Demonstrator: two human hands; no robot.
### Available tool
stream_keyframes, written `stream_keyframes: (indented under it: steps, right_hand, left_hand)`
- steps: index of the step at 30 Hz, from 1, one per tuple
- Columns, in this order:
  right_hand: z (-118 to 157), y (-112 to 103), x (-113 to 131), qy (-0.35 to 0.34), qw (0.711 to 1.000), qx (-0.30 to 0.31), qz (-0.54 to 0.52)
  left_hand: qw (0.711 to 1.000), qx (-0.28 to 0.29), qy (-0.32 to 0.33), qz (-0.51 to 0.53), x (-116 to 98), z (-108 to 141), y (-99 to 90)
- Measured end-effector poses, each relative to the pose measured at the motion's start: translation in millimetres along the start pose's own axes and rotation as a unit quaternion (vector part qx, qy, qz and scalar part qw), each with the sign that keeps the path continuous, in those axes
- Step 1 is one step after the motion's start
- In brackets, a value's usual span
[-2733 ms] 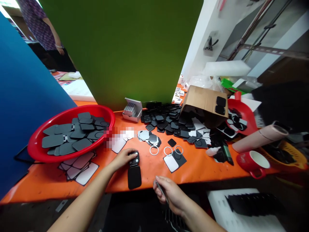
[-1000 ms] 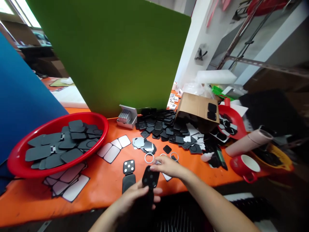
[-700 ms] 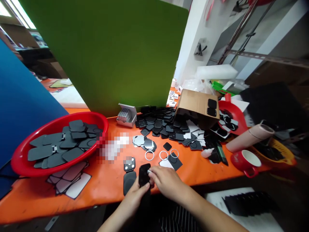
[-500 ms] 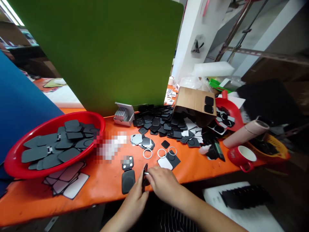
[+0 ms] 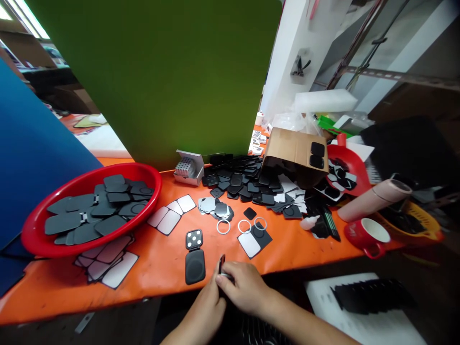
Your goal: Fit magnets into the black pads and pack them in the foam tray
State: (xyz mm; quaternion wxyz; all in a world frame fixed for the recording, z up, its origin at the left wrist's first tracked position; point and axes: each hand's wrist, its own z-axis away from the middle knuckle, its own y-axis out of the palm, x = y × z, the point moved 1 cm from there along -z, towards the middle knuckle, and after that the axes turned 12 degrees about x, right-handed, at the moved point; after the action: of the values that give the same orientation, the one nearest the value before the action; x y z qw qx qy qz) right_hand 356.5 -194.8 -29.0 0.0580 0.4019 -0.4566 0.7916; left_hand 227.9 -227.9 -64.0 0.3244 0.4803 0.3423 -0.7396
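Observation:
At the table's front edge my left hand (image 5: pixel 211 296) is closed on a thin dark plate (image 5: pixel 222 262), seen edge-on and mostly hidden by the fingers. My right hand (image 5: pixel 246 285) is closed against the same plate, pinching a small light-coloured thing, too small to name. Just left of the hands lies an unfolded two-part black pad (image 5: pixel 195 267), its upper half dotted with white rounds. Beyond the hands are three pale rings (image 5: pixel 223 227), a white card (image 5: pixel 248 245) over a dark sheet, and a small black square (image 5: pixel 249 213).
A red basin (image 5: pixel 145 218) of dark pads stands left, with white cards (image 5: pixel 120 270) partly under it. Black pads (image 5: pixel 236 180) are heaped at the back beside a cardboard box (image 5: pixel 294 146). A red mug (image 5: pixel 354 235) and pink flask (image 5: pixel 373 200) stand right. A green board (image 5: pixel 172 81) rises behind.
The view has shifted slightly, so the table's things sit a little further right. Both hands stay together on the dark plate, now a bit lower and nearer the table edge.

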Motion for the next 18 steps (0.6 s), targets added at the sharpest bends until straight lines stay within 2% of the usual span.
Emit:
stream_keyframes:
  steps: [2,5,7,9,12,14,18]
  right_hand:
    - [-1,0,0,0.004,0.999,-0.023,-0.028]
    - [-3,-8,-1,0.003,0.994,-0.008,-0.107]
    - [-2,-14,0,-0.008,0.994,0.006,-0.109]
    - [-1,-16,2,-0.015,0.998,0.006,-0.053]
    - [0,-15,7,0.006,0.999,-0.001,0.047]
    - [1,-13,10,0.015,0.996,0.006,0.086]
    - [2,-16,12,-0.005,0.995,0.033,0.092]
  left_hand:
    - [0.994,-0.014,-0.024,0.107,-7,-5,-2.2]
    - [0.96,-0.004,-0.089,0.267,-13,-11,-8.1]
    - [0.944,0.009,-0.116,0.31,-12,-12,-11.6]
    - [0.958,0.011,-0.105,0.266,-9,-13,-13.7]
    - [0.993,-0.006,-0.046,0.108,-5,-12,-13.8]
    - [0.999,-0.005,-0.022,0.028,-3,-11,-12.8]
    - [0.999,0.013,0.0,-0.033,1,-8,-11.6]
